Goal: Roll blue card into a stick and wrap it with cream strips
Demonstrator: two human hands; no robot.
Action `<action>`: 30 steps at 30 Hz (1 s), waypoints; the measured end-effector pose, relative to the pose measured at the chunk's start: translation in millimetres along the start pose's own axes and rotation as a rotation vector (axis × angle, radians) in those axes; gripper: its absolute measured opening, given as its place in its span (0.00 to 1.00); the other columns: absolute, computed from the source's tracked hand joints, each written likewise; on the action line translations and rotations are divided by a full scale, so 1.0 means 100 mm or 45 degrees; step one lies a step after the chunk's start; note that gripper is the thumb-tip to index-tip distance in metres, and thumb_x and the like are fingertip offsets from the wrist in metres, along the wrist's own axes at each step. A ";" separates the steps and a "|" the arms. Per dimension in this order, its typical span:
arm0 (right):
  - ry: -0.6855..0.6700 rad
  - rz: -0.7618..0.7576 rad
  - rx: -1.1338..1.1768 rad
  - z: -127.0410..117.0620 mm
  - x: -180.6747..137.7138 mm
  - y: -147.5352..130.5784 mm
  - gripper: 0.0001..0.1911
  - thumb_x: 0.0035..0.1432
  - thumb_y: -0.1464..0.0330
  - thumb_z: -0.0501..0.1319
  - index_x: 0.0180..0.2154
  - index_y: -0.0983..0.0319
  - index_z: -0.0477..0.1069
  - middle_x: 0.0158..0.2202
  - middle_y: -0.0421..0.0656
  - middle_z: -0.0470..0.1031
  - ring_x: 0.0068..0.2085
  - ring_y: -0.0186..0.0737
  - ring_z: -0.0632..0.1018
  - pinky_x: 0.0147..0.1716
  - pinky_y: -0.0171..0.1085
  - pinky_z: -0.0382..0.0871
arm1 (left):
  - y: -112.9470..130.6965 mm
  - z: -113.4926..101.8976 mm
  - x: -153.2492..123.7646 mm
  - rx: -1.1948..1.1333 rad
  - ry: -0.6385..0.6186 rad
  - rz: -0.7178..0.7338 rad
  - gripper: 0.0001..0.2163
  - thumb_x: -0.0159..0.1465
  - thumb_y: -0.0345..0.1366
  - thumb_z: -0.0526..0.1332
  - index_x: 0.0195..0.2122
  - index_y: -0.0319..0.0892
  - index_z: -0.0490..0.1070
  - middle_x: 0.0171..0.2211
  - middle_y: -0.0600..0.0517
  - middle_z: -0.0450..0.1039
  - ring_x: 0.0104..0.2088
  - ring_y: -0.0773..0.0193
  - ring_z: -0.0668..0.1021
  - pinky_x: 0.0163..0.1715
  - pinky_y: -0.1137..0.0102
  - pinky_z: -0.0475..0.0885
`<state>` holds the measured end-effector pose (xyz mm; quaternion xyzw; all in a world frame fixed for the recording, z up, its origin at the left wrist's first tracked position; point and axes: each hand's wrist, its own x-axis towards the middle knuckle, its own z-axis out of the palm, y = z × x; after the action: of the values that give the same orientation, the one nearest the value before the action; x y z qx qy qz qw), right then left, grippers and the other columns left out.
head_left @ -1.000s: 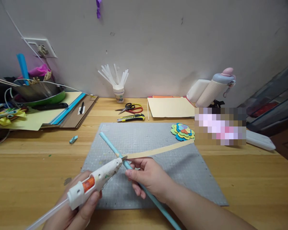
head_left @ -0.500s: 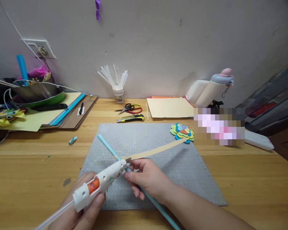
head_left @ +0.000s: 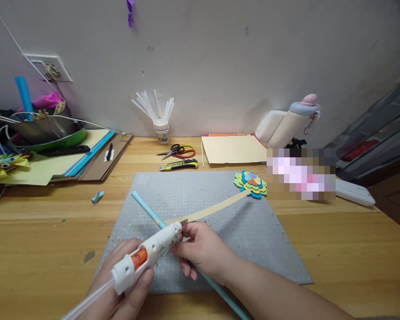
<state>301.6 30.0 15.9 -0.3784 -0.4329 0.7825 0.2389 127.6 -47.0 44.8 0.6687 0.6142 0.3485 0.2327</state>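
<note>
My left hand (head_left: 126,275) is closed round a white hot glue gun (head_left: 153,251), with a clear glue stick (head_left: 90,302) coming out of its back end. The gun's tip lies by the cream paper strip (head_left: 213,208), close to my right fingers. My right hand (head_left: 200,249) grips a light blue paper tube (head_left: 145,209) that slants from the upper left to the bottom edge. One end of the strip meets the tube; its far end reaches a layered paper flower (head_left: 251,183). The gun and fingers hide part of the tube and the joint.
Under my hands lies a grey cutting mat (head_left: 263,249). Behind it are a utility knife (head_left: 179,165), scissors (head_left: 176,151), cream paper (head_left: 233,149) and a paper cup (head_left: 162,132) of glue sticks. A pan (head_left: 50,140) and card stack stand left, a bottle (head_left: 291,124) right.
The glue gun's tip has moved a little to the right along the strip, past the tube. The whole view has shifted slightly. My right hand keeps its hold on the tube.
</note>
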 end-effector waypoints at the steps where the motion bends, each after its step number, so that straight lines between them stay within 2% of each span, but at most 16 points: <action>1: 0.013 0.000 0.000 0.00 0.00 0.00 0.22 0.41 0.55 0.68 0.31 0.61 0.62 0.11 0.29 0.63 0.11 0.27 0.63 0.09 0.26 0.55 | 0.00 0.01 0.01 0.018 -0.020 0.012 0.10 0.61 0.46 0.56 0.35 0.45 0.68 0.28 0.53 0.70 0.31 0.62 0.75 0.32 0.73 0.70; 8: 0.008 0.033 -0.048 0.01 0.00 -0.01 0.21 0.42 0.56 0.67 0.31 0.62 0.64 0.09 0.30 0.62 0.11 0.28 0.62 0.10 0.27 0.55 | 0.08 0.04 0.06 0.082 -0.035 0.060 0.09 0.61 0.45 0.55 0.32 0.46 0.65 0.28 0.53 0.67 0.32 0.61 0.73 0.34 0.72 0.70; 15: -0.033 -0.035 -0.036 -0.01 0.01 0.00 0.08 0.44 0.66 0.62 0.28 0.64 0.67 0.09 0.31 0.62 0.11 0.27 0.63 0.08 0.26 0.56 | 0.23 0.09 0.13 0.013 -0.038 0.007 0.09 0.61 0.45 0.55 0.32 0.46 0.67 0.27 0.53 0.69 0.29 0.60 0.74 0.32 0.70 0.69; 22: -0.040 -0.072 -0.054 0.01 0.01 -0.01 0.06 0.44 0.68 0.60 0.23 0.64 0.66 0.10 0.32 0.61 0.11 0.27 0.63 0.08 0.25 0.57 | 0.25 0.12 0.14 -0.036 -0.002 0.059 0.07 0.60 0.43 0.56 0.34 0.48 0.70 0.29 0.53 0.71 0.37 0.56 0.75 0.34 0.69 0.68; 26: -0.007 -0.068 -0.030 0.02 0.01 -0.01 0.09 0.44 0.66 0.63 0.26 0.63 0.64 0.13 0.32 0.64 0.12 0.27 0.64 0.08 0.26 0.57 | 0.24 0.12 0.16 -0.094 -0.025 0.007 0.08 0.60 0.44 0.57 0.34 0.48 0.71 0.32 0.53 0.74 0.38 0.55 0.76 0.36 0.68 0.68; 30: 0.019 -0.027 -0.029 0.02 0.02 -0.01 0.15 0.43 0.62 0.66 0.27 0.63 0.63 0.13 0.31 0.63 0.12 0.27 0.64 0.08 0.26 0.57 | 0.12 0.12 0.14 -0.182 -0.050 -0.104 0.12 0.60 0.46 0.58 0.41 0.48 0.72 0.39 0.51 0.76 0.42 0.54 0.76 0.40 0.68 0.70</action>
<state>299.4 30.7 16.6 -0.3823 -0.4442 0.7720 0.2462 145.2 -33.9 48.3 0.6315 0.6099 0.3683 0.3059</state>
